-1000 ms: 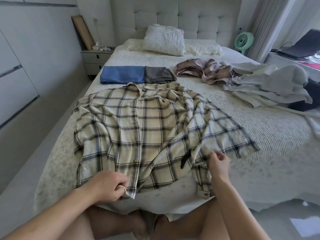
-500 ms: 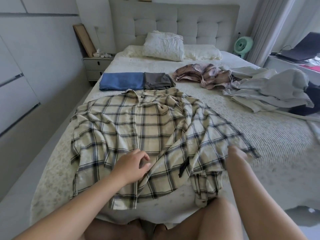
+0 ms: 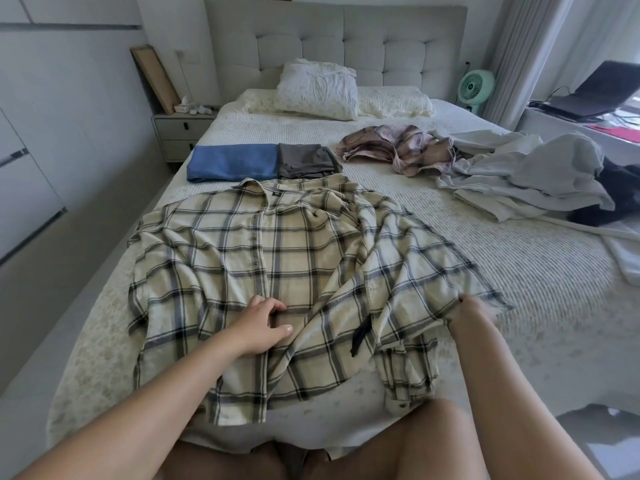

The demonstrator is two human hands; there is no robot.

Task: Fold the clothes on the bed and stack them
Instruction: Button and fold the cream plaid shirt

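Our hands have slid up the plaid shirt since a second ago.
Left hand (image 3: 261, 322) rests loosely curled on the plaid shirt (image 3: 277, 271) mid-frame; right hand (image 3: 474, 308) grips its right hem. Collar points toward the headboard, long axis up-frame, on the bed (image 3: 519, 271).

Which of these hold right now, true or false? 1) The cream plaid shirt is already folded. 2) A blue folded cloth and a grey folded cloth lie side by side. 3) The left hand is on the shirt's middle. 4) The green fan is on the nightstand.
1) False: the cream plaid button-up shirt lies spread open and wrinkled on the bed.
2) True: the blue folded cloth and grey folded cloth touch, beyond the shirt's collar.
3) True: the left hand rests there, fingers relaxed.
4) False: the small green fan stands right of the headboard; the grey nightstand is on the left.
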